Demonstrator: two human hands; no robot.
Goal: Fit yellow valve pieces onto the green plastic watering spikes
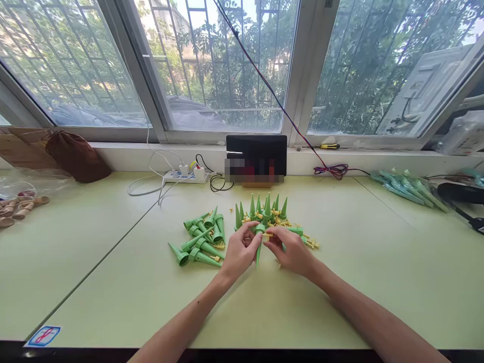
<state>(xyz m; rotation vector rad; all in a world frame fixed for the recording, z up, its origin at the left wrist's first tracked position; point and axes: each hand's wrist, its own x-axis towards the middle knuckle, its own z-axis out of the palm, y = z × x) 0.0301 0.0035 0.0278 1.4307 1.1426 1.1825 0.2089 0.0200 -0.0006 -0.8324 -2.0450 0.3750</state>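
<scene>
My left hand (242, 246) is closed round a green plastic cone spike (258, 254), its pointed tip hanging down and its wide cap end up. Against the side of that cap, my right hand (290, 249) pinches a small yellow plastic piece (267, 235). Left of my hands lies a loose heap of green cone spikes (204, 245) with a few yellow pieces among them. Just beyond my hands, several green spikes (266, 209) stand upright, points up. Many small yellow pieces (312, 243) are scattered around their bases and to the right, partly hidden by my right hand.
At the table's back stand a dark-screened tablet (257, 154) and a white power strip (185, 176) with cables. A brown bag (78, 156) and wooden pieces (22, 207) lie at the left. Bagged green items (410, 187) and a black object (459, 196) rest at the right.
</scene>
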